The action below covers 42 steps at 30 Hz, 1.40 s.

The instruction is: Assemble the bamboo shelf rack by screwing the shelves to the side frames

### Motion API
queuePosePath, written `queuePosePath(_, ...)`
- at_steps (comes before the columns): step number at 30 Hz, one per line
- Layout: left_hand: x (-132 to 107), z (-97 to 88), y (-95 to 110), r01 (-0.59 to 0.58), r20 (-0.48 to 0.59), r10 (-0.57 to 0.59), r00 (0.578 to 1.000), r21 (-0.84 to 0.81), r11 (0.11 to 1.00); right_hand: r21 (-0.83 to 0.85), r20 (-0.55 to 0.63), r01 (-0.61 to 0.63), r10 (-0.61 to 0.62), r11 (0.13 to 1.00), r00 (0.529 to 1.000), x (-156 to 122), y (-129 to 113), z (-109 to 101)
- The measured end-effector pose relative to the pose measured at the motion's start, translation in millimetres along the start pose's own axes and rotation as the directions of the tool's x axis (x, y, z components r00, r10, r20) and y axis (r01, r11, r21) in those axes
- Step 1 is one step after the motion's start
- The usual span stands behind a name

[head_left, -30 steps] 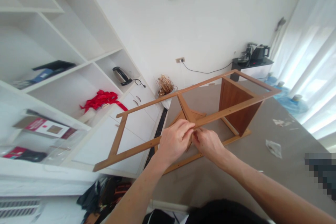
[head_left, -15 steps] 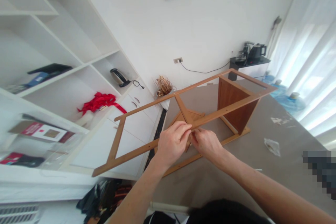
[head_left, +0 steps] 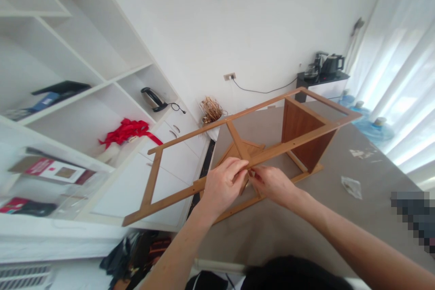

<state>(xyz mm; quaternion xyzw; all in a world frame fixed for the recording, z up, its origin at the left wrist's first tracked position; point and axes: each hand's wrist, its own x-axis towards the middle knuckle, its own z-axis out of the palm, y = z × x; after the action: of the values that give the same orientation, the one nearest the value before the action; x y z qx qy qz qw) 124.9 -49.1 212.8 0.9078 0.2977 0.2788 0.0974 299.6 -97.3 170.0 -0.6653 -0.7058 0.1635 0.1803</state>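
A wooden frame (head_left: 285, 147) with long rails, crossbars and a brown panel (head_left: 301, 133) lies on its side across the grey table (head_left: 306, 226). My left hand (head_left: 224, 181) is closed around the near upper rail, close to where a crossbar (head_left: 237, 139) meets it. Right beside it, my right hand (head_left: 273, 183) has its fingers pinched together just under the same rail. Whatever those fingertips hold, if anything, is too small or hidden to make out. A lower rail (head_left: 234, 212) runs beneath both hands.
A small clear plastic bag (head_left: 351, 187) and white scraps (head_left: 362, 154) lie on the table's right side. Water bottles (head_left: 379, 131) stand beyond its edge by the curtain. White shelves (head_left: 112, 81) with a kettle (head_left: 153, 99) and red cloth (head_left: 127, 131) are on the left.
My right hand has shifted slightly right, opening a small gap from the left hand. My left hand stays on the rail; the view has moved a little.
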Motion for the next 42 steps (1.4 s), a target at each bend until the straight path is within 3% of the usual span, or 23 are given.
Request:
queuePosePath(2, -1, 1.4, -2, -0.01, -0.015, 0.01, 1.0, -0.001, 1.0, 0.031, 0.028, -0.028, 0.027, 0.999, 0.999, -8, 33, -3)
queuePosePath(5, -2, 4.4, -4, -0.019, -0.042, 0.019, 0.999, -0.001, 1.0, 0.006, 0.062, -0.166, 0.165, 0.986, 0.984, -33, 99, -3)
queuePosePath(9, -1, 7.2, -4, -0.003, -0.033, 0.003, 0.999, -0.001, 1.0, -0.078, 0.121, -0.325, 0.332, 0.943, 0.935, -82, 176, 24)
queuePosePath(12, -2, 7.5, -3, 0.026, -0.03, -0.027, 0.999, -0.009, 1.0, -0.138, 0.169, -0.375, 0.395, 0.917, 0.903, -111, 206, 62)
queuePosePath(16, -5, 6.0, -1, 0.053, -0.01, -0.053, 0.999, -0.031, 0.998, -0.212, 0.236, -0.341, 0.387, 0.916, 0.892, -127, 222, 110)
queuePosePath(21, -6, 3.5, 4, 0.091, 0.005, -0.091, 0.996, -0.036, 0.995, -0.233, 0.245, -0.265, 0.32, 0.936, 0.915, -128, 232, 136)
queuePosePath(29, -5, 0.1, 5, 0.161, 0.039, -0.16, 0.986, -0.022, 0.987, -0.104, 0.239, -0.243, 0.261, 0.965, 0.935, -119, 225, 129)
queuePosePath(34, -5, 0.9, 10, 0.23, 0.039, -0.231, 0.972, 0.031, 0.973, 0.105, 0.284, -0.16, 0.125, 0.981, 0.951, -106, 191, 102)
queuePosePath(38, -4, 3.2, 15, 0.27, 0.046, -0.278, 0.96, 0.132, 0.954, 0.385, 0.304, -0.185, 0.064, 0.904, 0.95, -97, 158, 65)
queuePosePath(42, -2, -0.6, 17, 0.254, 0.114, -0.292, 0.95, 0.266, 0.93, 0.42, 0.236, -0.157, 0.059, 0.894, 0.97, -93, 114, 22)
